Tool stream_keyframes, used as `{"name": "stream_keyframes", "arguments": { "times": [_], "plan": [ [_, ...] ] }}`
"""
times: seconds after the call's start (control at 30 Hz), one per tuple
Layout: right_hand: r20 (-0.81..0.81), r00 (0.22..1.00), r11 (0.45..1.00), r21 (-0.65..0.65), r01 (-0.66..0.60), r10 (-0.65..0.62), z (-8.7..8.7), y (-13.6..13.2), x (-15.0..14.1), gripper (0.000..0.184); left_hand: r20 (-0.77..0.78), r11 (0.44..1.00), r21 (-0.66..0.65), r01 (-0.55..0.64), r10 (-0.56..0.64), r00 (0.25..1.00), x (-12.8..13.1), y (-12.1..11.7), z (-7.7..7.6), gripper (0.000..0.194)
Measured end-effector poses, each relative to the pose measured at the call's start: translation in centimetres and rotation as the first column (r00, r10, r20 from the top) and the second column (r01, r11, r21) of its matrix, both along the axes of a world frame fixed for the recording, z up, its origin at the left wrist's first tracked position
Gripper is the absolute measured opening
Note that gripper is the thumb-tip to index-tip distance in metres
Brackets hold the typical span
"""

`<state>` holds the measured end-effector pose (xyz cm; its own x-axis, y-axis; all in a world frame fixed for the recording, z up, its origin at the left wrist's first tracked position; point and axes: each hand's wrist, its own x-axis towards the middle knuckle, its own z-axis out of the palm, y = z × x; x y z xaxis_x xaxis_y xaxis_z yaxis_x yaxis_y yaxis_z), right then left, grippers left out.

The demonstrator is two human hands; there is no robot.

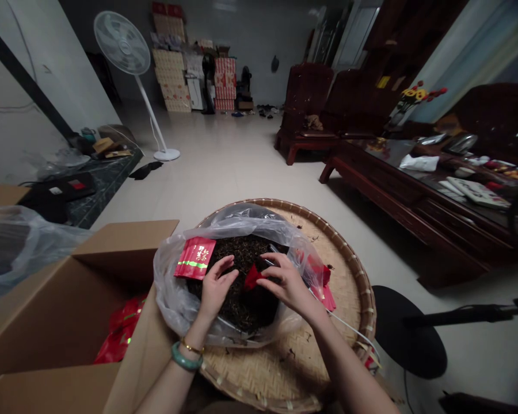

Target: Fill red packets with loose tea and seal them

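A clear plastic bag full of dark, dry tea leaves stands open on a round woven bamboo tray. Over the leaves, my right hand pinches a small red packet. My left hand hovers beside it, thumb and fingers apart, with nothing in it. Flat red packets with gold print lie on the left side of the bag. Part of a shiny tool shows behind my right fingers; its kind is hidden. More red packets sit at the bag's right.
An open cardboard box with red packets inside stands at the left. A round black stand base is on the floor at the right. Beyond are a white fan, a dark wooden table and stacked boxes.
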<state>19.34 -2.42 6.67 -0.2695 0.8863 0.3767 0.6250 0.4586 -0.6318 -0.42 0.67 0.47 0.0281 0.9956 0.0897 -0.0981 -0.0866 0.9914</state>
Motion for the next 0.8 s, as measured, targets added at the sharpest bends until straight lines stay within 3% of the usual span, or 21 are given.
{"name": "stream_keyframes", "arguments": {
  "times": [0.13,0.2,0.3,0.47,0.6,0.7,0.8],
  "plan": [
    [-0.09,0.994,0.991,0.113,0.078,-0.068,-0.3,0.0,-0.7,0.007,-0.163,0.95,0.082,0.3,-0.284,0.945,0.6,-0.8,0.5,0.07],
    [-0.089,0.992,0.979,0.173,0.106,-0.092,-0.3,0.0,-1.0,0.008,-0.225,0.937,0.029,0.348,-0.333,0.916,1.1,-1.2,0.5,0.059],
    [-0.02,0.996,0.972,0.217,0.092,-0.09,-0.1,-0.1,-0.9,0.009,-0.156,0.925,-0.069,0.374,-0.381,0.911,1.8,-1.4,0.4,0.034],
    [0.029,0.994,0.988,0.12,0.097,-0.101,0.0,0.3,-0.2,0.016,0.029,0.876,-0.167,0.453,-0.454,0.89,1.6,-1.5,0.4,0.04],
    [0.021,0.995,0.992,-0.075,0.1,-0.098,-0.5,0.5,-0.4,0.018,0.142,0.831,-0.236,0.504,-0.484,0.864,1.6,-1.8,0.3,0.052],
    [0.018,0.998,0.984,-0.163,0.065,-0.063,-0.7,0.5,-0.6,0.019,0.173,0.815,-0.256,0.519,-0.49,0.854,1.9,-2.0,0.2,0.052],
    [0.027,0.999,0.987,-0.156,0.028,-0.024,-0.5,0.2,-0.6,0.02,0.153,0.828,-0.252,0.5,-0.476,0.866,2.1,-1.9,0.3,0.047]
  ]
}}
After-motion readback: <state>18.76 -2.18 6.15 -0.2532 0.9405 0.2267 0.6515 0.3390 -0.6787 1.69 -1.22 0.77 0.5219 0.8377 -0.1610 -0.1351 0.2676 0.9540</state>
